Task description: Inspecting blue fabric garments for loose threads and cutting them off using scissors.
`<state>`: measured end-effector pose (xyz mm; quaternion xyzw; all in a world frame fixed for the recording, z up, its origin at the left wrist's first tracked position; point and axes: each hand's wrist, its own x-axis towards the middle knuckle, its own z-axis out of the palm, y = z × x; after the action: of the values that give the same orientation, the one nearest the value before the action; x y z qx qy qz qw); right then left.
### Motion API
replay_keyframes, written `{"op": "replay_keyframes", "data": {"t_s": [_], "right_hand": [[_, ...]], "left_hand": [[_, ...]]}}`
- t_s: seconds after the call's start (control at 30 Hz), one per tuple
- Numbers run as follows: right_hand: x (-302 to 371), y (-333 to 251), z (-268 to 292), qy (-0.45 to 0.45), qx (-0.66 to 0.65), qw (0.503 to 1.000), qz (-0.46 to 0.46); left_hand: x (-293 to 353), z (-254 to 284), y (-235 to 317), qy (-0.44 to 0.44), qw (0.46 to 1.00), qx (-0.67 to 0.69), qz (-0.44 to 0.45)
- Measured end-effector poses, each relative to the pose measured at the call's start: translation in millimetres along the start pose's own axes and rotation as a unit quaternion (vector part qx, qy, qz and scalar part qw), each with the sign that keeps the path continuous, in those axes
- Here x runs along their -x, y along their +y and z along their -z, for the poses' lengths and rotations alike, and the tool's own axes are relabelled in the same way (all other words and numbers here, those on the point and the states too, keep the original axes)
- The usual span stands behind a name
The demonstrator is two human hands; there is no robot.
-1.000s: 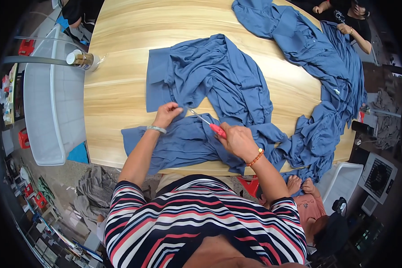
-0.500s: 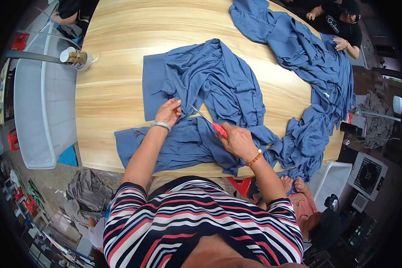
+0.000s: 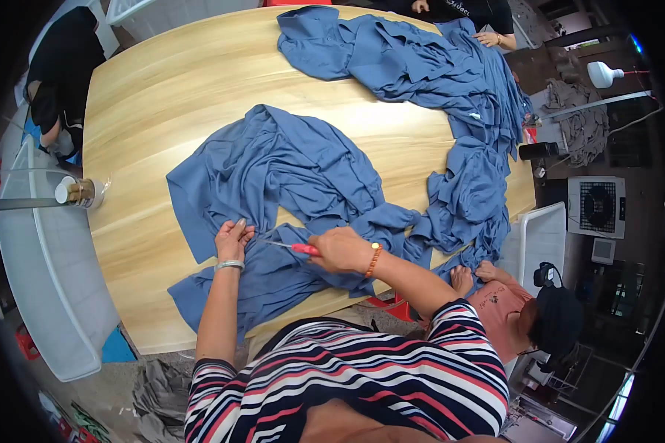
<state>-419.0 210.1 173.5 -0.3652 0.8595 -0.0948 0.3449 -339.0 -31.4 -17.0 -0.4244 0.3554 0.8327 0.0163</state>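
Note:
Blue garments lie crumpled on the wooden table (image 3: 137, 155) in front of me. My left hand (image 3: 233, 240), with a bracelet at the wrist, has its fingers pinched together on the edge of a blue garment (image 3: 303, 162). My right hand (image 3: 341, 249) grips a red-handled tool with a slim metal shaft (image 3: 303, 249). Its thin tip points left, close to my left fingertips and over the cloth. Whether the tip touches the fabric or a thread is too small to tell. Another part of the blue cloth (image 3: 273, 284) spreads toward the near table edge.
A long pile of blue garments (image 3: 399, 59) runs along the far and right side. A person's hand (image 3: 488, 38) touches it at the far right. Nearby on the right, a person in pink (image 3: 499, 299) handles cloth. A jar (image 3: 81, 193) stands at the left edge beside a white tub (image 3: 48, 273).
My view has shifted, so the table lies lower and further left in it. The tool has turned nearly level, its tip nearer my left fingers, which still pinch the cloth.

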Motion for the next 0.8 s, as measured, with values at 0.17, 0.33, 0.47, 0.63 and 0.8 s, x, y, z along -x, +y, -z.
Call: {"op": "replay_keyframes", "data": {"t_s": [0.17, 0.33, 0.47, 0.63, 0.8], "right_hand": [[10, 2, -7, 0.088, -0.012, 0.996, 0.001], [4, -8, -6, 0.096, -0.043, 0.994, 0.026], [-4, -24, -9, 0.085, -0.013, 0.996, 0.006], [-8, -6, -10, 0.067, -0.052, 0.996, 0.027], [-28, 68, -6, 0.303, 0.009, 0.932, -0.198]], "left_hand": [[11, 16, 17, -0.024, 0.992, 0.111, 0.049], [-3, 18, 30, -0.001, 0.963, 0.268, 0.015], [-9, 11, 17, 0.044, 0.991, 0.122, -0.026], [-3, 38, 22, 0.123, 0.981, -0.105, -0.104], [-22, 43, 84, 0.192, 0.767, -0.378, -0.482]]}}
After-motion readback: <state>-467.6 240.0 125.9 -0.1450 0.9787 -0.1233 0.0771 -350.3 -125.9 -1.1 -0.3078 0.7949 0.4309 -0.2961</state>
